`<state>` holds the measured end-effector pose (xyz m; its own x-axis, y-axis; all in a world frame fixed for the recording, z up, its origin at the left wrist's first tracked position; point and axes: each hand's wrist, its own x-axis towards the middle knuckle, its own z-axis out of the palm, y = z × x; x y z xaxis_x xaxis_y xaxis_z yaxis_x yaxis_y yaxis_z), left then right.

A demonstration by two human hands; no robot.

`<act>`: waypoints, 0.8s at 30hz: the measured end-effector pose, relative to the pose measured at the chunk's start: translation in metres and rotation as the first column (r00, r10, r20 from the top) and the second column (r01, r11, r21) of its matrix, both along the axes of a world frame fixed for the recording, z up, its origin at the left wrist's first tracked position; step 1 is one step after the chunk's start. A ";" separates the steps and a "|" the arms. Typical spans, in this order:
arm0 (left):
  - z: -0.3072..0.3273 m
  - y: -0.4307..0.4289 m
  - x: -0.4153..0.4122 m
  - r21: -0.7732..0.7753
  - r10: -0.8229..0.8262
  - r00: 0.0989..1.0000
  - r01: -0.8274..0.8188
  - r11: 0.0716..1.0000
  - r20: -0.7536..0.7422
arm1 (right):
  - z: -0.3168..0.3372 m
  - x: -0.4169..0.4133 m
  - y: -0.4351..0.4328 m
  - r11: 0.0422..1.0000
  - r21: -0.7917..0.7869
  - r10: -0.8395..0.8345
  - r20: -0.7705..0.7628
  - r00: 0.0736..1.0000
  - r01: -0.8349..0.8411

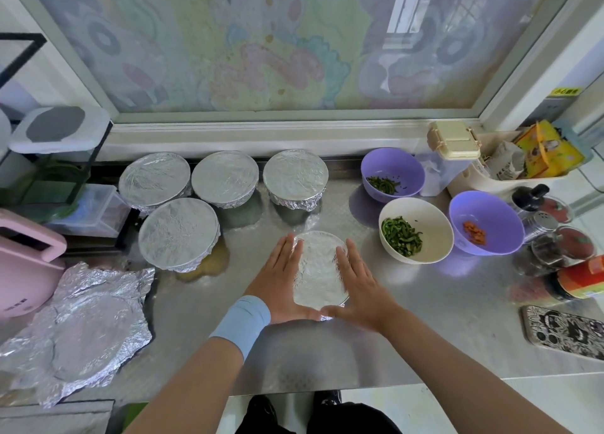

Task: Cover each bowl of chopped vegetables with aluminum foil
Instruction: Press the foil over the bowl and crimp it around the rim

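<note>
The bowl being wrapped (pixel 318 270) sat mid-counter under both hands, with foil stretched over its mouth. The left hand (pixel 281 280) lay flat on the left side of its rim and the right hand (pixel 359 290) on the right side. The fingers of both were straight and pressed on the foil, and the thumbs nearly met at the near edge.

Behind that bowl and to its left stood four foil-covered bowls (pixel 178 232), the nearest just off the left fingertips. To its right stood three uncovered bowls. The white bowl (pixel 415 229) of green strips was closest, a purple bowl (pixel 392 173) with a few green bits stood behind that, and a purple bowl with orange bits (pixel 485 223) was farther right. Crumpled foil sheets (pixel 91 322) lay well to the wrapped bowl's left beside a pink appliance (pixel 23 270). A phone (pixel 565 330) and jars (pixel 581 276) lay far to its right.

The bare steel counter (pixel 425 319) ran from the bowl to the front edge nearest the person, and rightward toward the phone.

The bowl was round, so it had no long axis, and its covered mouth faced straight up. The hands hid its sides, so the foil was possibly not yet tucked under all round.
</note>
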<state>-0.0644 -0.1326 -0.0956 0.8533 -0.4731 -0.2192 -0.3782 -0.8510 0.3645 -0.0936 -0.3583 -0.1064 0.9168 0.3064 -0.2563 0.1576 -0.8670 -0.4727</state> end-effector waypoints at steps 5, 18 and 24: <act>0.001 0.000 0.000 -0.074 0.028 0.999 -0.029 0.997 -0.022 | 0.004 -0.001 -0.001 1.000 0.006 0.008 -0.006 1.000 -0.008; 0.033 -0.006 -0.007 -0.318 0.558 0.729 -0.679 0.662 -0.396 | 0.032 0.016 0.030 0.641 0.130 -0.682 -0.354 0.640 0.756; 0.041 0.013 0.004 -0.317 0.654 0.596 -0.803 0.505 -0.467 | 0.038 0.035 0.059 0.609 0.185 -0.623 -0.491 0.609 0.771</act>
